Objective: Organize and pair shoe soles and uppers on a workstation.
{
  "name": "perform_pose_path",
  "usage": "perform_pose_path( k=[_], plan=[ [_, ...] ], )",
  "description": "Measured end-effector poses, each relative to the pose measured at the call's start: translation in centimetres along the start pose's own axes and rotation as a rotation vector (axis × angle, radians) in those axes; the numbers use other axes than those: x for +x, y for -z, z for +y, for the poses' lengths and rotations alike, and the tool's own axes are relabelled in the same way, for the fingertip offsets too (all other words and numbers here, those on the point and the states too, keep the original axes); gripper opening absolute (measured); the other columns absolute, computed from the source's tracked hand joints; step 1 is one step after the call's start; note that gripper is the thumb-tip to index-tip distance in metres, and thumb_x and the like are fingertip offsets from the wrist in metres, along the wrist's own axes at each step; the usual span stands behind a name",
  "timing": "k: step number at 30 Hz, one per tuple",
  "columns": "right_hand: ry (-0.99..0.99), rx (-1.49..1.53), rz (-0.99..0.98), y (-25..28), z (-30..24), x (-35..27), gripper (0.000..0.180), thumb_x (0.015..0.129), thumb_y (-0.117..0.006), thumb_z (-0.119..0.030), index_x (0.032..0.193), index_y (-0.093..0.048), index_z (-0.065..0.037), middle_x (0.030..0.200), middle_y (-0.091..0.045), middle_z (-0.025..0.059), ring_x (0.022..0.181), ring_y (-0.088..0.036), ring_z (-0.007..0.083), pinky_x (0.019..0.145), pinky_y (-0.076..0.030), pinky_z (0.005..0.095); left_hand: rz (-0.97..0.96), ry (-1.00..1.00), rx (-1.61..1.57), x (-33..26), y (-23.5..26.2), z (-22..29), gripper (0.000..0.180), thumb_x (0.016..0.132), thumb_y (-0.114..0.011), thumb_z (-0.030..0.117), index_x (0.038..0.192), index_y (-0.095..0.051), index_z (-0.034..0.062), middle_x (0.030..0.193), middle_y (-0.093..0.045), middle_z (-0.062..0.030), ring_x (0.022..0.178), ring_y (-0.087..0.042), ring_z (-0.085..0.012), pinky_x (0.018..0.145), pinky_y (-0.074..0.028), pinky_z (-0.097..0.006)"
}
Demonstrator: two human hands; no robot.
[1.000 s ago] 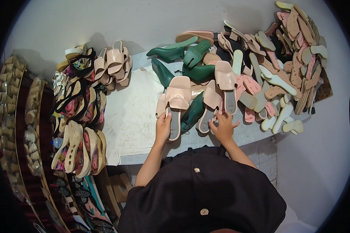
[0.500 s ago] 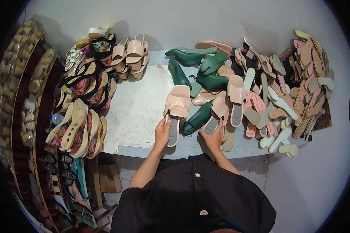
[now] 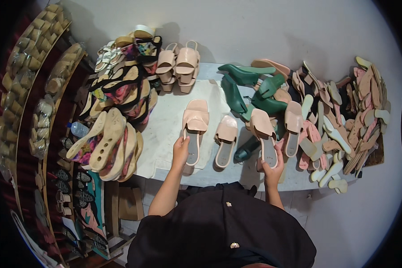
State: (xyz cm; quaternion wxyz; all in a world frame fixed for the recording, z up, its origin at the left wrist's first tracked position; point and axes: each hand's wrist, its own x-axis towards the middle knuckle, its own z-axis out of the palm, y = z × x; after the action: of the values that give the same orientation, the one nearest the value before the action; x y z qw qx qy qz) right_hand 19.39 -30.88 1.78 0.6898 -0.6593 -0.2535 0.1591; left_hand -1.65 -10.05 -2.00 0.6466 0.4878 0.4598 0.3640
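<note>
My left hand (image 3: 180, 152) grips the heel end of a beige slide sandal (image 3: 196, 118), held over the white sheet with its toe pointing away from me. Off to the right, my right hand (image 3: 272, 165) is closed around the heel of another beige slide sandal (image 3: 262, 123), which tilts slightly left. Between the two lies a third beige sandal (image 3: 226, 134) on the table. A fourth beige sandal (image 3: 294, 120) rests just right of the one in my right hand. Green shoe lasts (image 3: 270, 103) are heaped behind, and one dark green last (image 3: 247, 153) lies partly hidden near my right hand.
Wooden-soled wedge sandals (image 3: 109, 134) with floral fabric pile up at the left, with heeled beige sandals (image 3: 187, 62) behind. Loose insoles and soles (image 3: 357, 116) cover the table's right end. Shelves (image 3: 53, 89) with bagged heel blocks stand far left. A wall closes the back.
My hands have moved apart, each with a sandal lifted. A beige sandal now shows between them. The view has shifted, so the table contents appear further right.
</note>
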Motion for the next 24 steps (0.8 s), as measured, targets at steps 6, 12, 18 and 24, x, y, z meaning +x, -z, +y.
perform_pose_path(
  k=[6, 12, 18, 24],
  plan=[
    [-0.120, 0.057, -0.178, -8.6, -1.6, -0.2, 0.044, 0.065, -0.064, -0.008, 0.108, -0.055, 0.000, 0.106, -0.054, 0.0064, 0.098, -0.050, 0.0160, 0.087, -0.038, 0.0276, -0.009, -0.017, -0.056, 2.2, 3.2, 1.6, 0.026, 0.084, -0.055, 0.012, 0.104, -0.056, -0.0036, 0.088, -0.062, -0.0057, 0.075, -0.057, -0.0100, 0.068, -0.045, -0.023],
    [-0.192, 0.218, -0.314, -15.2, -2.2, 1.4, 0.040, 0.065, -0.065, -0.007, 0.104, -0.055, -0.002, 0.103, -0.053, 0.0063, 0.095, -0.049, 0.0142, 0.083, -0.040, 0.0267, -0.031, -0.112, -0.124, 6.6, 5.0, 4.8, 0.029, 0.079, -0.060, 0.004, 0.106, -0.055, -0.0038, 0.090, -0.062, -0.0070, 0.077, -0.059, -0.0119, 0.070, -0.047, -0.024],
    [-0.026, 0.232, -0.322, -21.3, -3.7, 6.4, 0.046, 0.066, -0.066, -0.007, 0.109, -0.051, -0.002, 0.106, -0.050, 0.0066, 0.094, -0.050, 0.0155, 0.083, -0.041, 0.0268, -0.075, -0.221, -0.205, 12.7, 3.9, 9.7, 0.036, 0.074, -0.062, -0.002, 0.109, -0.053, -0.0036, 0.094, -0.062, -0.0083, 0.080, -0.060, -0.0132, 0.072, -0.048, -0.026],
    [0.147, 0.170, -0.275, -26.4, -2.1, 13.2, 0.046, 0.068, -0.067, -0.008, 0.111, -0.050, -0.001, 0.109, -0.049, 0.0063, 0.093, -0.051, 0.0136, 0.079, -0.043, 0.0256, -0.124, -0.442, -0.173, 22.5, 1.9, 13.5, 0.036, 0.075, -0.063, -0.002, 0.110, -0.052, -0.0045, 0.096, -0.063, -0.0088, 0.081, -0.061, -0.0130, 0.073, -0.048, -0.025]
  ],
)
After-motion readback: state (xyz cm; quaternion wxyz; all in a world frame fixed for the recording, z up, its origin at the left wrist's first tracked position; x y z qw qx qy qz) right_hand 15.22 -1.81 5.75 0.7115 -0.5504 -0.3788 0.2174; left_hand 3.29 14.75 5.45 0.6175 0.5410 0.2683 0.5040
